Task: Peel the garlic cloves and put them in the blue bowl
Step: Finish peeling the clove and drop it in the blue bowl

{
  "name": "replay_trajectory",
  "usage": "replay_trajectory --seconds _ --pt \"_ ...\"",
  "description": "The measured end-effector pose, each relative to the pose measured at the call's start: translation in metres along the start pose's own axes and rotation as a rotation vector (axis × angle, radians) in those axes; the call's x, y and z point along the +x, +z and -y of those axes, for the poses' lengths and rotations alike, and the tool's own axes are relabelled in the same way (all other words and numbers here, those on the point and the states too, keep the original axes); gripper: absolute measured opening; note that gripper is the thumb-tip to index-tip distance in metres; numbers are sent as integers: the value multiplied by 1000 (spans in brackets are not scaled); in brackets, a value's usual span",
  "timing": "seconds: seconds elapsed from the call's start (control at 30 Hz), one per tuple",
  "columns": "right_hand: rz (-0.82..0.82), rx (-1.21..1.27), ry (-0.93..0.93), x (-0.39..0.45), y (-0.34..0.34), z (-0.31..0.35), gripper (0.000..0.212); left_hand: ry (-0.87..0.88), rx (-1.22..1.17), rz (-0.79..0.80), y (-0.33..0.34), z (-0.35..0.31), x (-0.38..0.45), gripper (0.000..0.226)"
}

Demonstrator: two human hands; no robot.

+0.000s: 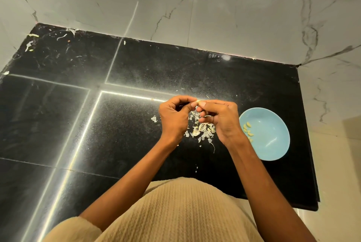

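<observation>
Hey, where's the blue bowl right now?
The blue bowl sits on the black counter, just right of the right hand.

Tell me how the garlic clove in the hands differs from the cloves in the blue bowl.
The held clove is pinched between the fingertips of the left hand and right hand, above the counter; the cloves in the bowl lie loose inside the blue bowl. The held clove is one, mostly hidden by fingers; the bowl cloves are several, in plain view, bare and yellowish. Both are pale and small.
</observation>
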State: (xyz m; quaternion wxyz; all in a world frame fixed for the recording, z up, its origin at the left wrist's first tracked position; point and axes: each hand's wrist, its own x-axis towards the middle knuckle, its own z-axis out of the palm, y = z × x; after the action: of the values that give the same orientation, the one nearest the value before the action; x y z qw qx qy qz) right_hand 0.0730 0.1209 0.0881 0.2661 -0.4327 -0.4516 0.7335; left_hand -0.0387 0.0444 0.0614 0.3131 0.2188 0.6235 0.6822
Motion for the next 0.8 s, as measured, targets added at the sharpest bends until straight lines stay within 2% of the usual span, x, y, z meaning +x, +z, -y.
replay_trajectory --seconds 0.43,0.6,0.8 --pt "23 93 51 -4 2 2 24 12 -44 13 1 -4 3 22" --pt "-11 133 87 -8 7 7 12 23 -51 26 -1 -3 2 19" --pt "-72 176 159 -11 14 14 9 20 -67 27 -1 -2 1 19"
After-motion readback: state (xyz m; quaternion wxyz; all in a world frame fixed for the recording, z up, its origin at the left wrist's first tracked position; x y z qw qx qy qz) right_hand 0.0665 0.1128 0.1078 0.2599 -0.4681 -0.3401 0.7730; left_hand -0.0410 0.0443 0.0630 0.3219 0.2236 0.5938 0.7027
